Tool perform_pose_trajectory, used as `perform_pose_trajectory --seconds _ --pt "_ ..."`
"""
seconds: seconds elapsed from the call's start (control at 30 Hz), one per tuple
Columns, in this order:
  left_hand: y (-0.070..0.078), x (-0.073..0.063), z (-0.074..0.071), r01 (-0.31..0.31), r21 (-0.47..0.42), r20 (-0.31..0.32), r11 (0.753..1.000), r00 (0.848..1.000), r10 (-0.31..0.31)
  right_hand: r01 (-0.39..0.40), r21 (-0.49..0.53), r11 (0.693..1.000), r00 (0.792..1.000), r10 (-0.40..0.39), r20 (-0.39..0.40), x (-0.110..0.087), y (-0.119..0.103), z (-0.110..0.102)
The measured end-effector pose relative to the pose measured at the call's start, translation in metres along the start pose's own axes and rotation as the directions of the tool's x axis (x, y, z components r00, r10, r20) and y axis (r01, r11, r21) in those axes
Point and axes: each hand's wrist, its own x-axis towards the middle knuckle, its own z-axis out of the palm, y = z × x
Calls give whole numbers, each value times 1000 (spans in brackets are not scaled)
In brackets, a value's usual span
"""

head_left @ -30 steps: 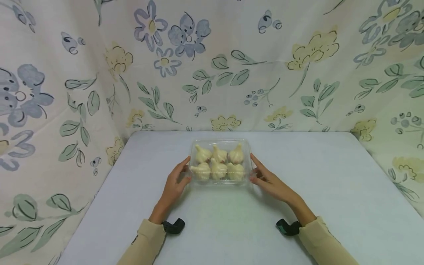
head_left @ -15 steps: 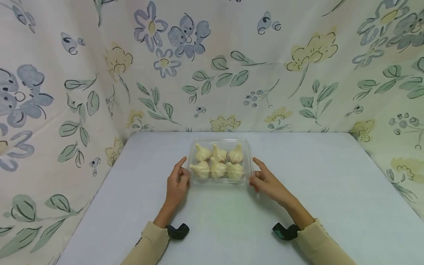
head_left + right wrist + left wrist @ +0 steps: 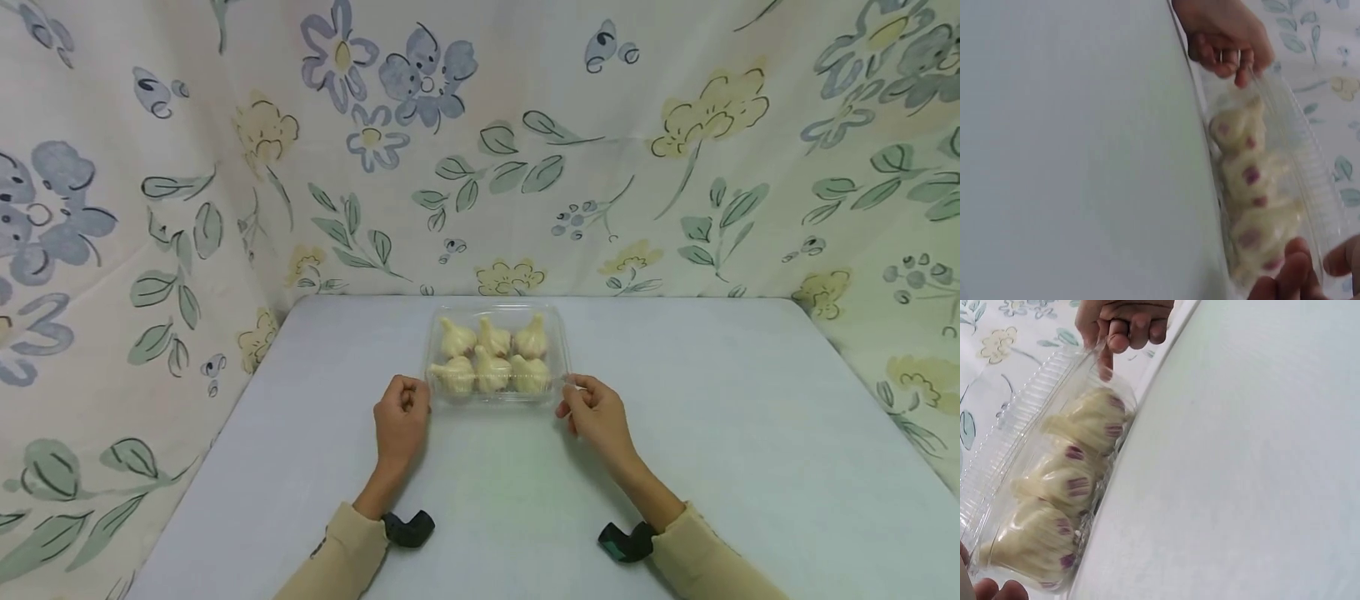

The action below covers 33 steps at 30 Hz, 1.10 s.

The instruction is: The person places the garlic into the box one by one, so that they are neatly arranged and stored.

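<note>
A clear plastic clamshell box (image 3: 557, 346) holds several pale garlic bulbs (image 3: 492, 373) in two rows near the table's far edge. At its front left corner my left hand (image 3: 401, 421) has curled fingers and pinches the rim; the right wrist view shows this left hand (image 3: 1225, 31) from across. My right hand (image 3: 600, 417) pinches the rim at the front right corner between thumb and fingers, as the left wrist view of the right hand (image 3: 1127, 322) also shows. Purple marks show on the bulbs (image 3: 1063, 478) through the plastic. The lid lies over the bulbs.
A white table (image 3: 495, 500) spreads around the box. Floral cloth (image 3: 525, 208) hangs behind it and at both sides. Each wrist carries a black camera mount (image 3: 408, 529), below beige sleeves (image 3: 337, 550).
My index fingers, stretched along the box's sides before, have drawn back and curled in at the front corners. The box now sits slightly higher in the head view.
</note>
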Motion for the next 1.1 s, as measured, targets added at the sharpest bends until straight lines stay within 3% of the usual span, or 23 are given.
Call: perform_pose_trajectory --seconds 0.13,0.27,0.4,0.57,0.77,0.97,1.1 --pt "5 -5 5 40 -58 -49 998 998 -43 35 52 998 997 -32 -69 -5 1 8" --pt "9 -9 10 135 -144 -79 980 986 -147 33 78 996 993 -23 -119 -8 1 13" --pt "12 -13 13 230 -250 -78 941 964 -256 10 116 993 990 7 -142 -9 0 16" --pt "14 -14 16 289 -366 -62 885 941 -333 -7 171 985 989 32 -146 -11 -1 17" --pt "16 -14 18 295 -443 -57 847 933 -355 -36 229 973 987 70 -142 -12 -3 18" --pt "17 -14 17 308 -507 -10 805 932 -363 -56 264 963 985 96 -141 -11 -3 19" --pt "16 -15 17 310 -512 -6 801 931 -364 -66 263 963 985 105 -136 -12 -2 19"
